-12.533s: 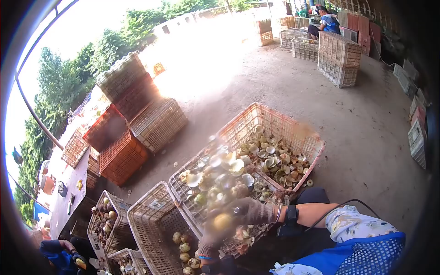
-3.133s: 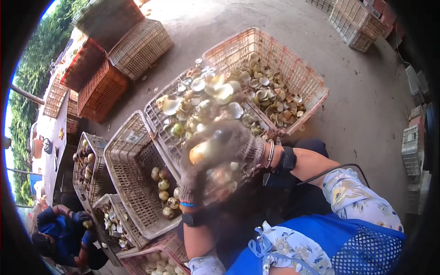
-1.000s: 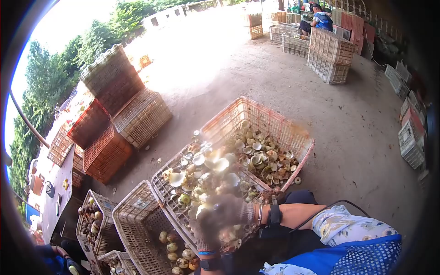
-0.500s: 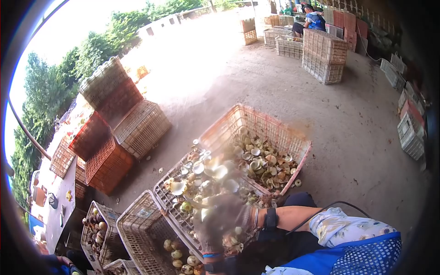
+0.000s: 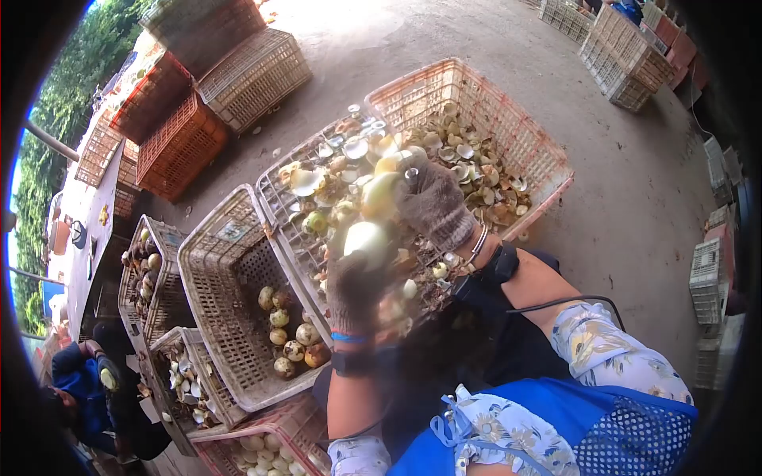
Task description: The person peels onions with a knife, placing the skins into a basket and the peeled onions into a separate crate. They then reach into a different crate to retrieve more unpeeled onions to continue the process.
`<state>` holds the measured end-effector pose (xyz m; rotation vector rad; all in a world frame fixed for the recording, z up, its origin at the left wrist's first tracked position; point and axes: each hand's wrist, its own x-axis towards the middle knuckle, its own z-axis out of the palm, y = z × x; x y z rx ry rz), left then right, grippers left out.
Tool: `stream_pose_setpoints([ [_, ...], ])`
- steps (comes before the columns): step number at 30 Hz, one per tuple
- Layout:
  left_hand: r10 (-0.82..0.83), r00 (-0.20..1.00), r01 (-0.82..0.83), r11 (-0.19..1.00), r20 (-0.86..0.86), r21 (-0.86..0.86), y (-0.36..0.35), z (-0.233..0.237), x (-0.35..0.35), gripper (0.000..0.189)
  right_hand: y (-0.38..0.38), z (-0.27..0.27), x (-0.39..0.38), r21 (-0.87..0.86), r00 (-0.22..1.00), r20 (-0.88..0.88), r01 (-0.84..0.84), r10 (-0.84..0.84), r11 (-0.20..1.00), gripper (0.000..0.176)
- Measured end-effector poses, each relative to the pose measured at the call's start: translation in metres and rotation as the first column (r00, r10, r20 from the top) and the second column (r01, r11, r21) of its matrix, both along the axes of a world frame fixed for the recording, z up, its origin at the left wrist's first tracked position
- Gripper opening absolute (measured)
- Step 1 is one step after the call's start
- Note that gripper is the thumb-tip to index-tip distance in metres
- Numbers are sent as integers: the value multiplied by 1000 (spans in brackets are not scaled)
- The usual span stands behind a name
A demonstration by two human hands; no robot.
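My left hand, in a brown knit glove and blurred, is closed around a pale peeled onion above the slatted crate top. Just up and to the right, my right hand, gloved too, has its fingers bent around something with a small round metal end, too blurred to name. A yellowish onion piece shows between the two hands. Peels and cut onion shells lie over the slats around them.
Behind stands a crate holding onion skins. To the left, a deep crate holds several unpeeled onions. Crates are stacked at the upper left. At the lower left is a co-worker; a crate of pale onions stands below.
The view has tilted down and left, bringing the co-worker and lower crates into sight. My right hand is now up and to the right of my left, and a pale onion shows at my left hand.
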<state>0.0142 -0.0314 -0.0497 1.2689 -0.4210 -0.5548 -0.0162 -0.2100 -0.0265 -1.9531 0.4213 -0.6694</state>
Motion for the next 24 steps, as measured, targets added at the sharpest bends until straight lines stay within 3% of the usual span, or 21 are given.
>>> stream_pose_setpoints([
  [1,-2,982,-26,989,191,148,-1,8,-2,67,-11,-7,4,-106,996,28,87,-85,991,24],
  [2,9,982,-37,988,189,147,0,16,-4,67,-15,-13,5,-205,985,63,172,-163,964,34],
  [3,-4,972,-39,983,-234,-178,3,23,-4,68,-14,-9,4,-202,987,64,161,-151,966,34],
  [4,-153,798,-170,870,-582,-462,4,27,-3,70,-12,1,3,-275,969,208,189,-133,943,29],
  [5,-143,801,-180,869,-582,-461,2,15,1,70,-9,13,0,-338,933,344,226,-103,914,25],
  [6,29,994,-55,967,-107,-247,-1,-7,7,71,2,28,-9,-220,956,294,66,2,973,36],
  [7,46,905,-62,998,424,26,-6,0,10,72,7,25,-13,58,986,55,-161,157,985,37],
  [8,-202,757,-160,865,621,476,5,12,10,75,19,23,-19,287,952,82,-307,296,907,36],
  [9,-204,759,-160,862,619,480,5,7,10,75,31,28,-25,494,899,141,-426,414,758,35],
  [10,-131,802,-151,900,583,409,4,-2,9,74,32,28,-30,408,893,-7,-409,451,816,37],
  [12,-40,846,-169,925,532,339,1,-8,3,73,35,20,-35,504,894,52,-408,444,761,37],
  [13,1,948,-82,967,318,241,-4,-6,4,67,39,18,-33,589,892,114,-415,437,693,38],
  [15,40,987,-45,999,-154,-24,-4,-2,4,55,41,9,-32,409,917,66,-383,392,828,34],
  [16,43,983,-36,998,-176,44,-4,2,2,49,38,-5,-26,337,928,70,-368,367,867,31],
  [17,47,978,-24,994,-205,109,-3,8,0,43,36,0,-26,383,933,13,-338,360,860,29],
  [18,70,987,-53,991,-143,120,0,18,-1,41,34,-17,-23,338,926,122,-378,358,862,25],
  [19,86,993,-76,989,-77,124,3,25,1,39,29,-19,-24,316,914,50,-398,403,862,24],
  [20,46,999,-49,987,27,156,8,19,6,41,21,-23,-24,103,915,-10,-400,403,911,22],
  [21,2,982,8,999,-191,47,10,23,5,43,20,-20,-22,-120,923,-60,-385,381,915,21],
  [23,-87,988,89,996,-125,16,13,22,2,42,25,-13,-15,222,919,-39,-375,392,900,22],
  [24,-91,993,93,995,-74,26,13,12,4,60,17,-22,-10,-361,883,46,-421,467,832,24],
])
